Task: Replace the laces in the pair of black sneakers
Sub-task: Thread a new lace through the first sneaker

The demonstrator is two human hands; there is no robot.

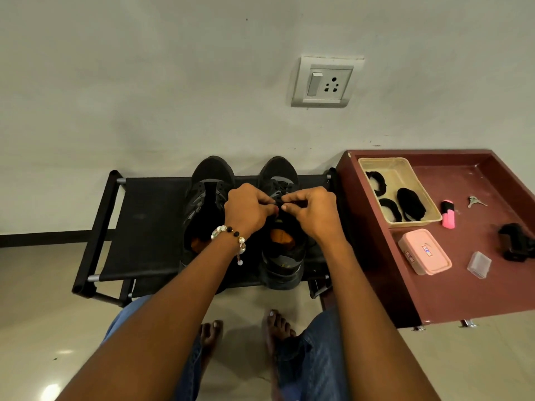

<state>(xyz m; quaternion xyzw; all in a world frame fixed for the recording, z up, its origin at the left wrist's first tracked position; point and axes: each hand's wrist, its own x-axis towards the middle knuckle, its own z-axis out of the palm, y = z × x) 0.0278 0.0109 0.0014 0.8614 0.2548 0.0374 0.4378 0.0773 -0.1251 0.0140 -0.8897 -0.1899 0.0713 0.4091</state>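
While both arms reach forward over the knees, the left hand (pixel 248 208) and the right hand (pixel 314 211) meet above the right sneaker (pixel 282 227), each with its fingers (pixel 292 205) curled in a narrow pinch on the black lace (pixel 278 201) at the upper eyelets. A beaded bracelet (pixel 231 237) circles the left wrist. The left sneaker (pixel 207 204) stands just beside its pair, its tongue area open and no lace visible across it. Both shoes sit toes toward the wall on a low black fabric shoe rack (pixel 144 227) with a tubular frame, which stands on a pale glossy tiled floor (pixel 43 328) against a grey-white wall (pixel 144 82). A dark skirting strip runs along the base of that wall, and a switch-and-socket plate (pixel 325 81) is mounted above the shoes, to the right.

Touching the rack's right end is a maroon worktop (pixel 463 285) with a raised rim. On it lies a beige tray (pixel 399 169) holding coiled black laces (pixel 409 204), and beside the tray a pink highlighter (pixel 448 214), a small key (pixel 474 201), a pink lidded box (pixel 424 251), a clear plastic case (pixel 479 264) and a black object (pixel 516 241) at the right edge. Bare feet rest on the floor below the rack.
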